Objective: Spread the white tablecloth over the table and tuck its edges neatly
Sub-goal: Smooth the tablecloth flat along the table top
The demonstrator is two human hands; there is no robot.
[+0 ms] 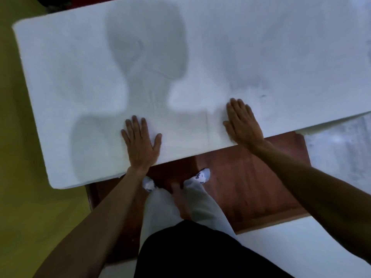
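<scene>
Head view, looking down from above. At the far left is a yellow-green floor (30, 177). A white tablecloth (80, 77) fills most of the upper frame, lying flat over the table, which is hidden beneath it. The cloth wraps over the left end and the near edge, with rounded corners. A grey shadow (146, 43) of the person's head and shoulders falls across its left-centre.

The left hand (140, 145) rests palm down on the cloth close to the near edge. Its fingers are straight and slightly spread, and the thumb is held wide to the right. Between the hands the cloth shows a faint fold line (206, 125) and light creases.

Below the edge, the person's feet in patterned white socks (202, 175) and pale trousers (200, 203) stand on a reddish-brown wooden panel (251, 177).

The right hand (244, 125) lies flat on the cloth right at the near edge. Its fingers are straight and pressed close together, angled up and to the left, with the thumb slightly apart. Further right, the cloth runs out of frame above a pale grey floor (337, 147).
</scene>
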